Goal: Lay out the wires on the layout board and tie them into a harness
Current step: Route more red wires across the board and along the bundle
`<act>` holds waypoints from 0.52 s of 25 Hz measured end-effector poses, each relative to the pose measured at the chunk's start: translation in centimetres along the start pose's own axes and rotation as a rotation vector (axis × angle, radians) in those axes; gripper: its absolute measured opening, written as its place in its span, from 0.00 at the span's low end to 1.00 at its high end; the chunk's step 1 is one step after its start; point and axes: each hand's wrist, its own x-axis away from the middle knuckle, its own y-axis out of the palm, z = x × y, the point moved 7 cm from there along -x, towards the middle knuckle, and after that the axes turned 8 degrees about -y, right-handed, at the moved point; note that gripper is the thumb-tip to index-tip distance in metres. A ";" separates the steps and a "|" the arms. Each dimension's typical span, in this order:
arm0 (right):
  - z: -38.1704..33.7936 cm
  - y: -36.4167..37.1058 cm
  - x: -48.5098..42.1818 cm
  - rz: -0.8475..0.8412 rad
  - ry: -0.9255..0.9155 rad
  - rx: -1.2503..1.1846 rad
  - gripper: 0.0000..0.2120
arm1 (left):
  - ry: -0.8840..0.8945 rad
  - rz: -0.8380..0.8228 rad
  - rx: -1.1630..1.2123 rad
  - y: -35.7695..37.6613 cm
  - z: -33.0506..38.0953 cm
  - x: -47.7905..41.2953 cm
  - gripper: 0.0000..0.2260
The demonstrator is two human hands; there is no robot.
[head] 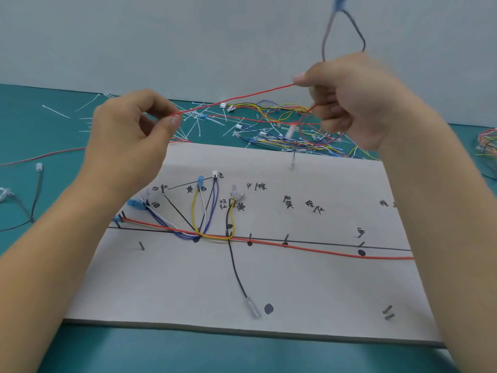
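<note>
The grey layout board lies in front of me, with pegs, black guide lines and handwritten labels. A long red wire runs along its main line, and blue, white, yellow and black wires branch up to small connectors. Both hands are raised above the board. My left hand pinches one end of a thin red wire. My right hand grips the other end of that stretched wire. A looped grey and black wire with a blue connector rises above my right hand.
A tangle of loose coloured wires and scattered white cable ties lies on the teal mat behind the board. More wires with connectors lie at the far left and far right. A pale wall stands behind.
</note>
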 end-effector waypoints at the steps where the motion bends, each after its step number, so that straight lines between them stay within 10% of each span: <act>1: 0.1 -0.7 -0.1 0.046 0.003 0.008 0.23 | -0.025 0.011 0.009 0.0 -0.2 0.1 0.02; 13: 2.8 -7.3 -1.1 0.443 0.077 -0.451 0.18 | -0.081 0.055 -0.071 -2.2 -1.8 -1.3 0.19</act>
